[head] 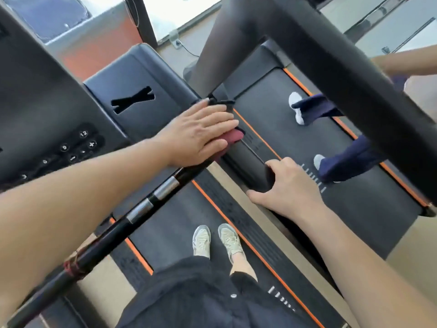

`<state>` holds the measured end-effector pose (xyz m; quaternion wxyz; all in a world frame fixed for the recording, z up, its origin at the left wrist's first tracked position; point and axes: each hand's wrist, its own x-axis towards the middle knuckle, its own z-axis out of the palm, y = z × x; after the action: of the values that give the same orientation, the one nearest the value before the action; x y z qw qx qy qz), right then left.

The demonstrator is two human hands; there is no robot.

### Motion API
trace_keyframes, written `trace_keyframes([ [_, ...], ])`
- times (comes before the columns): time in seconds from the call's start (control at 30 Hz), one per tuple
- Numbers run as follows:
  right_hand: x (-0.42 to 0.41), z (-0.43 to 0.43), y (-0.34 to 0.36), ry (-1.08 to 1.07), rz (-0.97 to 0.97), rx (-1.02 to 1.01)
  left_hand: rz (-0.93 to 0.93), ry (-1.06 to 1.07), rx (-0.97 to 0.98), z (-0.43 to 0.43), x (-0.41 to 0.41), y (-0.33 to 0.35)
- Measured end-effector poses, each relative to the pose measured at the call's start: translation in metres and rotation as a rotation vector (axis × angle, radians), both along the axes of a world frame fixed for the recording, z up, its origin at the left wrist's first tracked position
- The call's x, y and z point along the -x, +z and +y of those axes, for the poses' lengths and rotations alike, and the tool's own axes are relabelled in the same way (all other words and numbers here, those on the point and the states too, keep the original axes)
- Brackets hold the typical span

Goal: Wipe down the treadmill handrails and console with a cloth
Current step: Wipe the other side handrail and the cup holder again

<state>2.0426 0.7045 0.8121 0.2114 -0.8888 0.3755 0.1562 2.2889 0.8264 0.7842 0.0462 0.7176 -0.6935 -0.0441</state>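
My left hand [199, 133] lies flat, fingers together, pressing a dark red cloth [233, 138] onto the corner where the black console [132, 91] meets the right handrail [250, 162]. Only an edge of the cloth shows past my fingers. My right hand [286, 185] grips the end of that same black handrail, thumb underneath. The front crossbar [132, 214] with its silver pulse sensors runs diagonally under my left forearm. The console's round number buttons [71, 152] sit at the left.
My own feet in pale sneakers [216, 240] stand on the treadmill belt. On the neighbouring treadmill [354, 202] stands another person, with white shoes and dark trousers [316, 110] showing. A thick black frame post [343, 79] crosses the upper right.
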Motion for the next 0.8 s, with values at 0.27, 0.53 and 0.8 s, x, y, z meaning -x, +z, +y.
trace_keyframes([
  [0.27, 0.025, 0.005, -0.001, -0.16, -0.144, -0.094, 0.088, 0.149, 0.101, -0.009, 0.053, -0.006],
  [0.53, 0.06, 0.012, 0.004, -0.083, -0.058, 0.03, 0.055, 0.517, 0.085, -0.023, 0.03, -0.005],
  [0.8, 0.068, 0.015, -0.006, -0.022, -0.082, 0.112, 0.053, -0.14, 0.04, -0.011, 0.065, 0.003],
])
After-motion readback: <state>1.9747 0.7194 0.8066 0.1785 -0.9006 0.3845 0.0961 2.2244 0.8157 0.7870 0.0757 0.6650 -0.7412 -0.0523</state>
